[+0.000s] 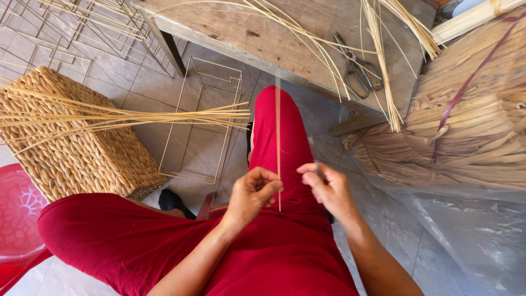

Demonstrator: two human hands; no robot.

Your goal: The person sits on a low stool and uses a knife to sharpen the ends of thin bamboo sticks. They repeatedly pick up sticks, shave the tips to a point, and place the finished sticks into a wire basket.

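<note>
Dark tool behind right hand hidden; red plastic chair cut off at left edge.

Grey tiled floor, worn wooden table, red plastic chair.

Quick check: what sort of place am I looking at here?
Probably a small basket-weaving or rattan craft workshop. Bundles of cane lie by a wooden bench with scissors, a woven basket sits beside wire frames, and the left hand pinches a thin strip.
</note>
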